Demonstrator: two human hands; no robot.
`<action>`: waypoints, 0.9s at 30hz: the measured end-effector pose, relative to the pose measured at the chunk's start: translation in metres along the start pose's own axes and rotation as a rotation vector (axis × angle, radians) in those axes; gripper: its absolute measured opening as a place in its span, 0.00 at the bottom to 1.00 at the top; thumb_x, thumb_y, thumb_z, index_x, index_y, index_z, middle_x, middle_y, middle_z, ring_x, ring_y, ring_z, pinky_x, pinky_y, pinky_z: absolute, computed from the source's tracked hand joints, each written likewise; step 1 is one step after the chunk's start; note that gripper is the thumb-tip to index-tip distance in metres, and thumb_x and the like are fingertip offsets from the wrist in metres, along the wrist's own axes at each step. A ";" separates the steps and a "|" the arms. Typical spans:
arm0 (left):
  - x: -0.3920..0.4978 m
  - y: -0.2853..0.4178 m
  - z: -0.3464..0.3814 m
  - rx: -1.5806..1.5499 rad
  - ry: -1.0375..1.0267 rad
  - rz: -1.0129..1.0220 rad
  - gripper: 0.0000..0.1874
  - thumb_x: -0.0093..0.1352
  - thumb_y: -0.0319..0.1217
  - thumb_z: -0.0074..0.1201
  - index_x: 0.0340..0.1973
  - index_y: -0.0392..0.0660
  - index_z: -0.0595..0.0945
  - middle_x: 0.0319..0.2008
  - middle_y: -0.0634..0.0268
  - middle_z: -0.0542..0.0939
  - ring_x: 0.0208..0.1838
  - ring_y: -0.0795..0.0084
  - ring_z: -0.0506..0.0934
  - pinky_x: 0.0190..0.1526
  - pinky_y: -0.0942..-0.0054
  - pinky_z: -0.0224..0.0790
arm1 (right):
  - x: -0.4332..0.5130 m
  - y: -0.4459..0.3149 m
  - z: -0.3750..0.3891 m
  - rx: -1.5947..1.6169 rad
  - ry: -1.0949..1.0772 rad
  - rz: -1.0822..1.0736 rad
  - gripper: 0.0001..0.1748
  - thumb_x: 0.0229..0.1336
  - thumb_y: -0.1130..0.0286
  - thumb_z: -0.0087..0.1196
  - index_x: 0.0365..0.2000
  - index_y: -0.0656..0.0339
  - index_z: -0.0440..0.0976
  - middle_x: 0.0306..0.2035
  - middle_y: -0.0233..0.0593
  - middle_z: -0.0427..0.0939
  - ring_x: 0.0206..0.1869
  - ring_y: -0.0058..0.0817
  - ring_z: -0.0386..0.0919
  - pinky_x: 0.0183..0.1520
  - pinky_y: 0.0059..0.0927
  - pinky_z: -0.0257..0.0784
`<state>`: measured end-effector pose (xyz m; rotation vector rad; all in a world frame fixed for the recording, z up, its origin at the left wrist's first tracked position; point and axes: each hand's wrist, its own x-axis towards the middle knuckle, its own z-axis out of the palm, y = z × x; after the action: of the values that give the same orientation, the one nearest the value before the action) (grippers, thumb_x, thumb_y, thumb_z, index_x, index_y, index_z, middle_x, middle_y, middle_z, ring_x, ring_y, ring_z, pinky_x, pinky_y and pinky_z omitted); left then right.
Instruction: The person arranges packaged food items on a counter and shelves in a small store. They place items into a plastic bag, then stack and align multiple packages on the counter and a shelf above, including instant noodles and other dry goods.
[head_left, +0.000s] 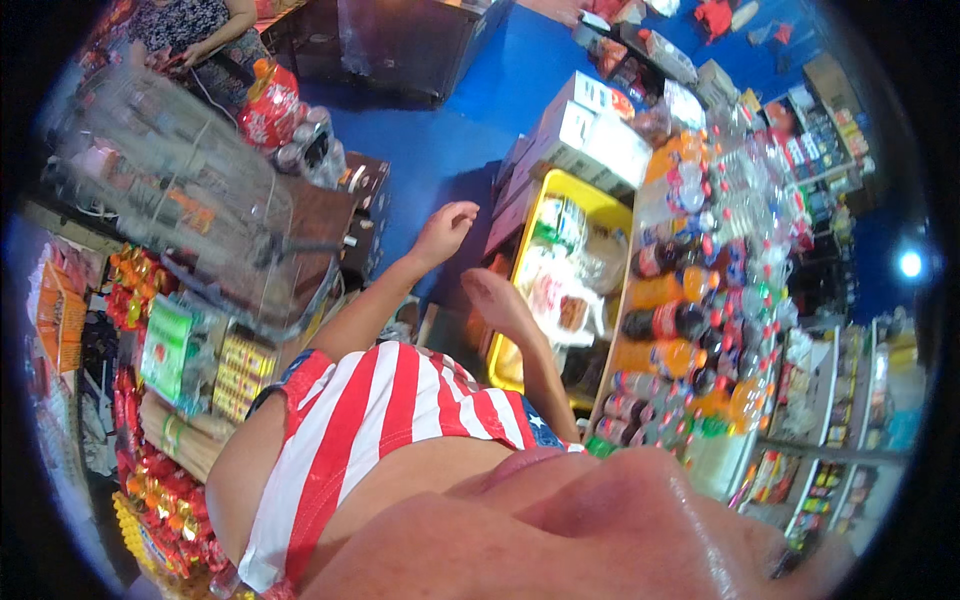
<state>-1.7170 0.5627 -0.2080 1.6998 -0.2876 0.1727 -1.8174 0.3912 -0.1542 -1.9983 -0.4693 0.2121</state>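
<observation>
My left hand (448, 234) is stretched forward over the blue floor, its fingers loosely curled with a gap by the thumb and nothing in them. Lower and to the right, my right hand (499, 300) hangs beside the left edge of a yellow plastic crate (529, 240). Blur and its turned angle hide how its fingers are set. Inside the crate lie a white plastic bag (577, 322), a clear bag (604, 259) and packs with green and white wrapping (561, 221).
Rows of soft drink bottles (667, 322) line the right. Cardboard boxes (585, 135) stack behind the crate. To the left, a plastic-covered counter (202, 202) bears a red bag (271, 105); packaged goods (165, 345) sit nearer. Another person (195, 37) is at the upper left, near a dark desk (397, 45).
</observation>
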 end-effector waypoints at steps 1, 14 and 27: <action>0.042 -0.002 0.002 0.018 0.046 0.037 0.13 0.71 0.25 0.50 0.51 0.39 0.79 0.43 0.60 0.81 0.45 0.70 0.80 0.50 0.72 0.73 | 0.018 0.007 -0.011 -0.018 -0.029 0.005 0.14 0.61 0.77 0.53 0.47 0.66 0.74 0.40 0.48 0.81 0.45 0.33 0.81 0.47 0.31 0.74; 0.362 -0.109 0.031 0.150 -0.043 -0.050 0.13 0.66 0.26 0.53 0.46 0.42 0.82 0.44 0.57 0.80 0.46 0.64 0.80 0.50 0.68 0.73 | 0.170 0.211 -0.195 0.338 0.085 0.511 0.15 0.66 0.68 0.54 0.47 0.69 0.76 0.42 0.39 0.82 0.45 0.24 0.78 0.50 0.25 0.72; 0.551 -0.227 -0.063 0.095 0.164 -0.552 0.15 0.68 0.26 0.54 0.50 0.38 0.80 0.46 0.59 0.81 0.44 0.70 0.81 0.45 0.75 0.74 | 0.526 0.281 -0.340 0.286 0.006 0.292 0.13 0.68 0.67 0.52 0.46 0.66 0.75 0.35 0.34 0.80 0.38 0.19 0.76 0.43 0.23 0.71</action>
<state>-1.1217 0.6047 -0.2617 1.7839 0.3187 -0.0857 -1.1565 0.2198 -0.2194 -1.7777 -0.1307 0.4300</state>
